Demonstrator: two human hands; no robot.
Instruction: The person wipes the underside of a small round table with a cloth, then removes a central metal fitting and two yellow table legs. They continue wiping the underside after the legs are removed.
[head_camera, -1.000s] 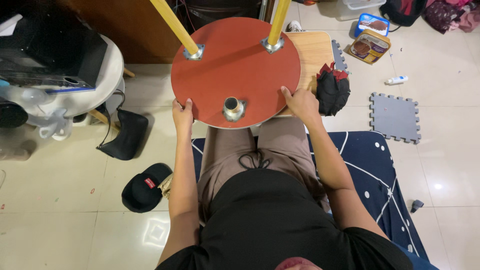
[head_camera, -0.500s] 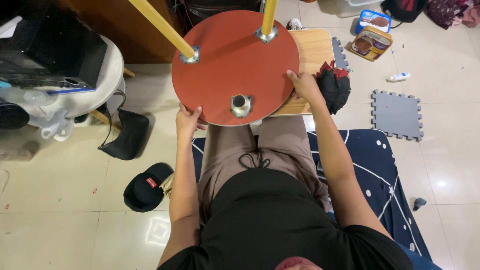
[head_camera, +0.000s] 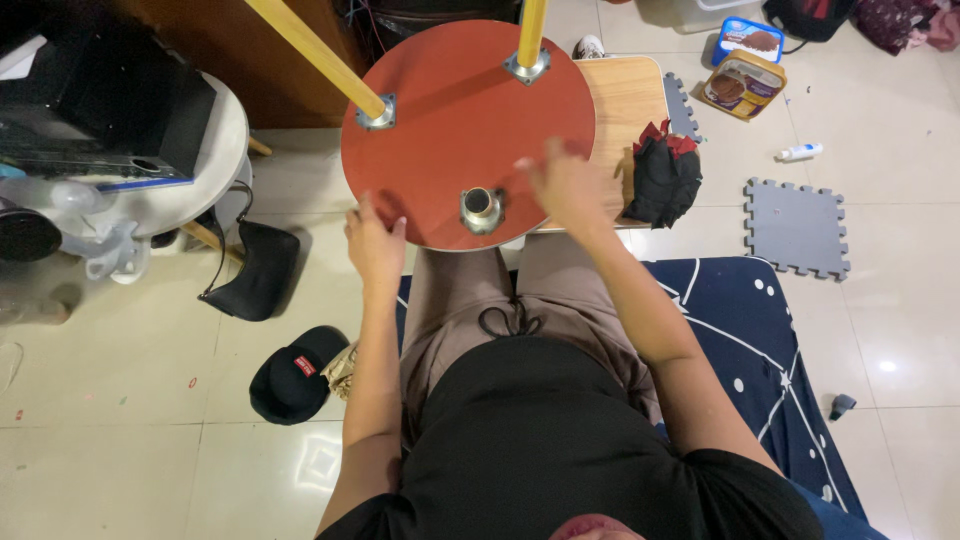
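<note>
A round red-brown tabletop (head_camera: 450, 120) lies upside down on a low wooden table (head_camera: 625, 95). Two yellow legs (head_camera: 320, 60) stand screwed into metal brackets on it. A third metal socket (head_camera: 481, 208) near me is bare. My left hand (head_camera: 374, 243) rests on the disc's near left edge, fingers on the rim. My right hand (head_camera: 560, 182) is blurred, lying flat on the red surface just right of the bare socket, holding nothing that I can see.
A black and red cloth bundle (head_camera: 662, 175) sits on the wooden table's right end. A black bag (head_camera: 255, 270) and black cap (head_camera: 295, 375) lie on the floor at left. Grey foam tiles (head_camera: 795, 225), tubs (head_camera: 745, 55) and a dark blue mat (head_camera: 760, 340) lie right.
The red disc has turned, carrying the bare socket along its near edge. My right hand left the right rim and moved inward beside the socket. My left hand slid along the near rim.
</note>
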